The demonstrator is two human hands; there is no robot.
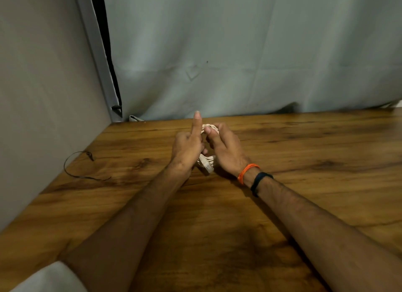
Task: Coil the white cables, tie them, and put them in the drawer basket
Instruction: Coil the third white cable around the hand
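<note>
A coiled white cable (206, 162) is held between both hands above the middle of the wooden table (304, 152). My left hand (188, 148) grips its left side, with the index finger pointing straight up. My right hand (226, 150) pinches the top of the coil, where white loops show between the fingers. A white plug end sticks out below the hands. Most of the coil is hidden behind the hands. No drawer basket is in view.
A thin dark tie wire (80, 167) lies loose on the table at the left, near the grey wall panel (43, 95). A pale curtain (261, 52) hangs behind the table's far edge. Orange and black bands circle my right wrist.
</note>
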